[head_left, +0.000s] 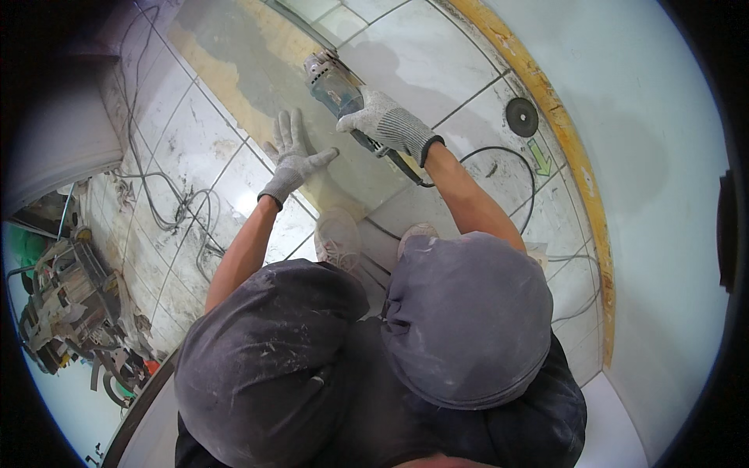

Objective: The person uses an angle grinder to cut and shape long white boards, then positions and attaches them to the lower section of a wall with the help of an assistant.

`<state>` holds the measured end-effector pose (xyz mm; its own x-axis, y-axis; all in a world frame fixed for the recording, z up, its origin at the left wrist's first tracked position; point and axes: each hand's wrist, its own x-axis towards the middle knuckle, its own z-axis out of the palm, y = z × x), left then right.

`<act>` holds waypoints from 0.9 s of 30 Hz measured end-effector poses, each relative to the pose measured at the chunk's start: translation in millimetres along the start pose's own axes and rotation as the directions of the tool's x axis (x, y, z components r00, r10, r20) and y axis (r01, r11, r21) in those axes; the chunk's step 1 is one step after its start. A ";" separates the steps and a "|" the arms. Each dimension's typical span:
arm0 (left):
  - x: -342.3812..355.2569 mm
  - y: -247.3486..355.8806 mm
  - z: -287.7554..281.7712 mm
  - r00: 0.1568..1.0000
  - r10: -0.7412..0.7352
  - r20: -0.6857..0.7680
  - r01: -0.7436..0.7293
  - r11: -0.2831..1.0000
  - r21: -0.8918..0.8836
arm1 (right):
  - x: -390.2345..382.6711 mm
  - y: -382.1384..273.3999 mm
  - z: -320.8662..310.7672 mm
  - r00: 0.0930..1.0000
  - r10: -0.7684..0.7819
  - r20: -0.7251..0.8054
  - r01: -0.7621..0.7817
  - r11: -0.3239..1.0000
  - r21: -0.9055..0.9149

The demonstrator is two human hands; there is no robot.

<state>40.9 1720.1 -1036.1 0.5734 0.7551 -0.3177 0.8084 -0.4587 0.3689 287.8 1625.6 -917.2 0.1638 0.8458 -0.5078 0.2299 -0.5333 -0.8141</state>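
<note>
Right grip (381, 122) clasping 1 power tool (334, 89) | left grip (294, 162) — fully spread, empty | 1 disc (522, 118)

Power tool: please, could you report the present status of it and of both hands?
Right hand gripping power tool. Left hand spread open, contact with panel unclear. Possible snag: black cord looping on tiles, right side.

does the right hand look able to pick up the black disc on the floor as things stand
Probably not without letting go first: the right hand grips the power tool. Otherwise the way looks free, as nothing visible lies on the black disc on the tiled floor.
</note>
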 end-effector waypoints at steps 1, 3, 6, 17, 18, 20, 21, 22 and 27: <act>-0.9 0.1 -0.1 1.000 0.001 -0.003 -0.001 1.000 -0.002 | -0.3 -1.7 -0.1 1.000 -0.002 0.001 0.002 1.000 0.000; -2.6 2.9 -1.9 1.000 0.004 -0.007 -0.004 1.000 -0.002 | -0.8 -3.9 -1.1 1.000 0.011 0.026 -0.012 0.999 0.043; -2.9 5.4 -4.6 1.000 0.006 0.014 -0.006 1.000 -0.026 | 3.7 2.1 0.2 1.000 -0.010 0.006 0.010 0.999 0.040; -2.5 4.9 -4.3 1.000 0.005 0.006 -0.005 1.000 -0.025 | 9.6 26.3 7.7 0.995 -0.092 -0.049 0.090 0.995 -0.039; -3.3 4.6 -3.7 1.000 0.006 0.008 -0.006 1.000 -0.025 | 7.4 23.9 6.7 0.998 -0.057 -0.027 0.057 0.998 -0.024; -3.6 4.0 -3.1 1.000 0.003 -0.013 -0.003 1.000 -0.031 | -3.5 12.7 2.1 1.000 -0.022 -0.005 0.022 1.000 0.004; -3.2 3.9 -2.8 1.000 0.004 -0.013 -0.004 1.000 -0.031 | -7.7 7.8 0.5 1.000 0.011 0.020 -0.012 0.999 0.031; -2.8 3.8 -2.3 1.000 -0.005 -0.008 0.005 1.000 -0.024 | -6.5 9.7 1.4 1.000 0.012 0.019 -0.013 0.999 0.031; -0.2 3.0 -2.3 1.000 -0.004 0.000 0.004 1.000 -0.025 | 2.0 24.0 6.4 0.999 -0.044 -0.020 0.043 0.999 -0.015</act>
<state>42.9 1719.6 -1032.9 0.5704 0.7568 -0.3191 0.8069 -0.4439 0.3898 287.5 1614.6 -939.5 0.1729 0.8677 -0.4661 0.2508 -0.4964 -0.8311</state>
